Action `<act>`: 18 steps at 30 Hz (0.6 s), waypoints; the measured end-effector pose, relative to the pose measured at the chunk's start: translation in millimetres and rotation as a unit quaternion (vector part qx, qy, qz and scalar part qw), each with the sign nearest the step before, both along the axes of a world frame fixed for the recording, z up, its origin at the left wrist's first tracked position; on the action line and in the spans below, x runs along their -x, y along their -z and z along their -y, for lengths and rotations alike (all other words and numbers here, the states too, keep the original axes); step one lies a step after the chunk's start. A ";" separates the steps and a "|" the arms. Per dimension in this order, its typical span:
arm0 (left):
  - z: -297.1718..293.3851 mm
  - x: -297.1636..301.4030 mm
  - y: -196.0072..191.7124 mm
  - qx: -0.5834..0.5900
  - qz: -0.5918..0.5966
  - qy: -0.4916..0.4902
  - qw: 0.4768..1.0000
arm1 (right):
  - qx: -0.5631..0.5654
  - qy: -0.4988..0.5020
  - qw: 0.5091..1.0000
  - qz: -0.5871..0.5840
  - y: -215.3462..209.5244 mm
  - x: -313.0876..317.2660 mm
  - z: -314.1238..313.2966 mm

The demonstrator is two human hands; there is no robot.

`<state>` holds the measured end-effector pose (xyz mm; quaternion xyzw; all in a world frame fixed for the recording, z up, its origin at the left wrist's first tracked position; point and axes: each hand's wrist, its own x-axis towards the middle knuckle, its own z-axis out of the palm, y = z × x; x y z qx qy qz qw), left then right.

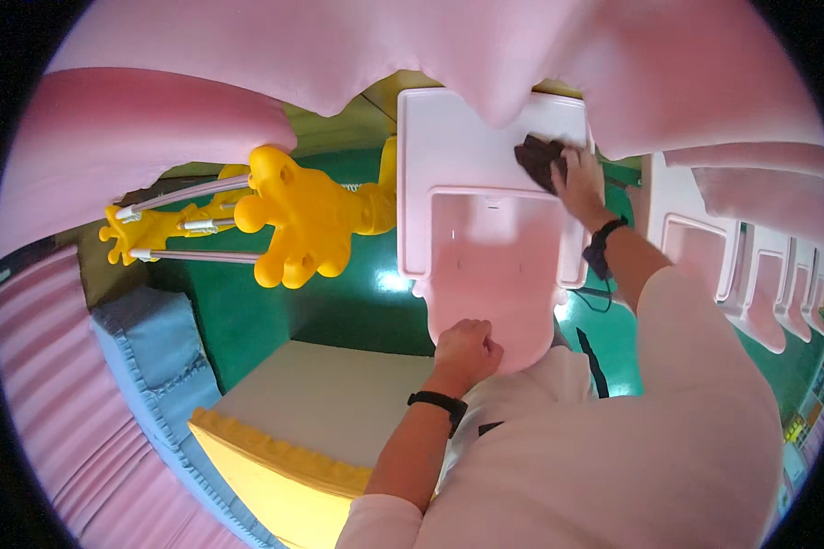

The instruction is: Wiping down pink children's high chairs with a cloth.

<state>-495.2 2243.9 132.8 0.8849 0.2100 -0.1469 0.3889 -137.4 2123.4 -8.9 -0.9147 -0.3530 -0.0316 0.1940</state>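
Observation:
Before me stands a pink child's high chair [487,306] with a pale pink tray [460,137] at its far end. My right hand [580,186] is closed on a dark brown cloth [540,163], pressed to the tray's far right part. The hand is slightly blurred. My left hand [470,350], fingers curled in, rests at the left of the chair's near rounded edge. Its palm side is hidden, so I cannot see whether anything is in it. Dark bands circle both wrists.
Left of the chair is a yellow giraffe-shaped frame [302,220] with metal bars. A ruffled yellow-edged cover [275,448] lies near left, beside blue padding [156,339]. More pink chairs [696,242] line the right over green floor [384,293]. Pink drapery [339,37] hangs across the top.

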 end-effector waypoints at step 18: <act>4.7 0.0 1.0 -0.028 0.026 -0.049 0.998 | 0.093 -0.076 0.993 -0.017 3.8 39.1 58.2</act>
